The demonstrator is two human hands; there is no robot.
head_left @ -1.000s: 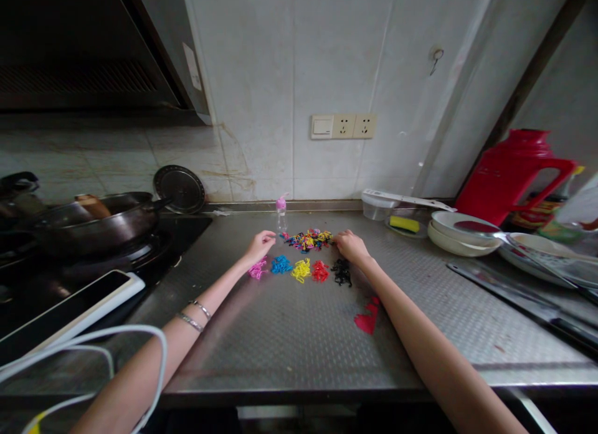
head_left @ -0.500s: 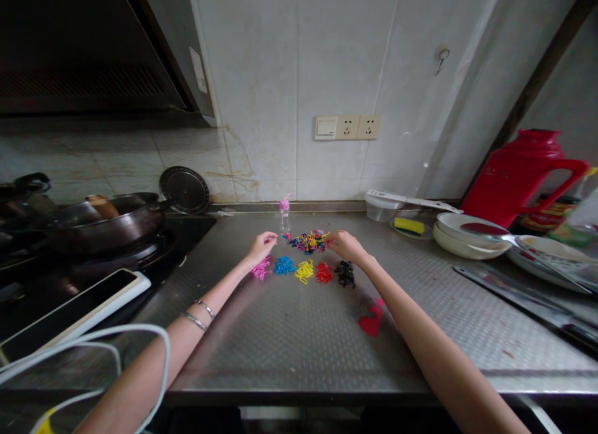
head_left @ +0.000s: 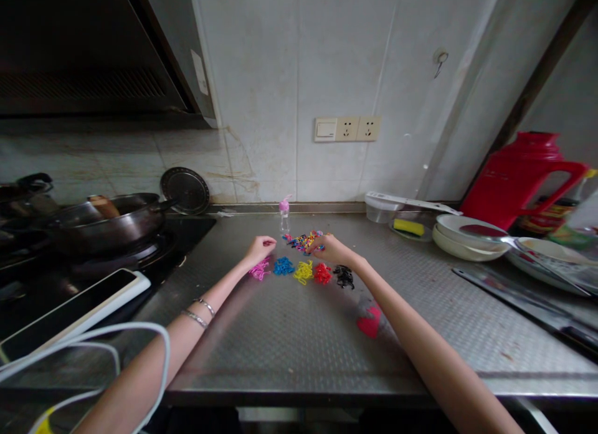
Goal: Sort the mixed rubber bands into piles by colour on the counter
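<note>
A mixed pile of small coloured rubber bands lies on the steel counter. My right hand reaches over its right side, fingertips pinched down at the bands; what they grip is too small to see. To the pile's left, my left hand hovers with thumb and fingers pinched together, their contents hidden. In front of both runs a row of sorted heaps: pink bands, partly behind my left wrist, blue bands, yellow bands, red bands and black bands.
Behind the pile stands a small clear bottle with a pink top. A red heart-shaped piece lies near my right forearm. Bowls, a knife and a red thermos sit right; a pan and white cable left.
My right hand has moved left and slightly down, further over the mixed pile. My left hand has shifted slightly left and down, its fingers curling in more.
</note>
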